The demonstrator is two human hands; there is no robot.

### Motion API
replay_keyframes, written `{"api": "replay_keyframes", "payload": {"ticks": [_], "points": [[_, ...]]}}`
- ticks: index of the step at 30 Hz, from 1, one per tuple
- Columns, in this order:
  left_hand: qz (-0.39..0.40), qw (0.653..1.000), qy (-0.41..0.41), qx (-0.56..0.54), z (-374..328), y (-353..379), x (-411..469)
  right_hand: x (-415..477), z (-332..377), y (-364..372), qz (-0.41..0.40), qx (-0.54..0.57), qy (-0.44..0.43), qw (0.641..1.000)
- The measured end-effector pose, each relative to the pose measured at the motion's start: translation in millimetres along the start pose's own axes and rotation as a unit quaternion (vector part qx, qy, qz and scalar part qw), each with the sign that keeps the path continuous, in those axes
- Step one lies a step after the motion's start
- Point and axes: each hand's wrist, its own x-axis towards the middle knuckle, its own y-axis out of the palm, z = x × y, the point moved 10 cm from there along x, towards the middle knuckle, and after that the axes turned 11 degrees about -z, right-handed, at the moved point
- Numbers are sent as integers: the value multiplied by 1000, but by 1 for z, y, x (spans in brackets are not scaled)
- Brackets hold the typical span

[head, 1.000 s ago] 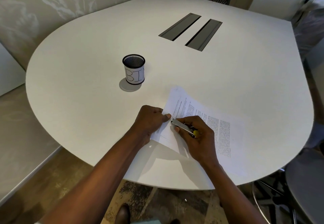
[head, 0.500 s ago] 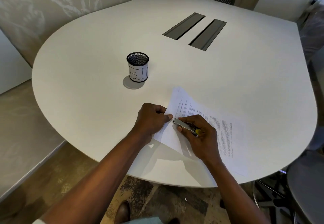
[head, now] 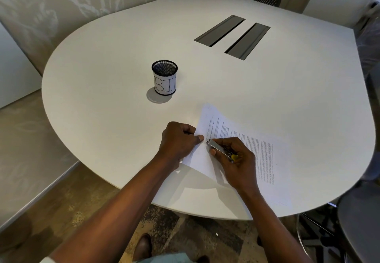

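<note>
Prying, seemingly, at the papers [head: 257, 149] on the table's [head: 123, 57] near side: right hand [head: 238, 164] grips tool [head: 220, 149], tip on the top sheet; left hand [head: 177, 141] pinches the edge. Next: steady levering, then bin [head: 164, 80].

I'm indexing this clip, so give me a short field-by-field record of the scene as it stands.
left hand: pinches the printed sheets at their left edge
right hand: grips a slim metal tool, tip at the sheets near the left thumb
mesh cup: upright, labelled BIN, apart from the sheets
table: white, two dark slots further back
</note>
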Motion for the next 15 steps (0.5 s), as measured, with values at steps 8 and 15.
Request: {"api": "replay_keyframes", "payload": {"ticks": [8, 15], "points": [[-6, 1000, 19, 14, -1, 1, -1, 4, 2, -1, 14, -3, -6, 1000], [-20, 998, 45, 40, -6, 1, -3, 7, 6, 1, 37, -10, -23, 999]]}}
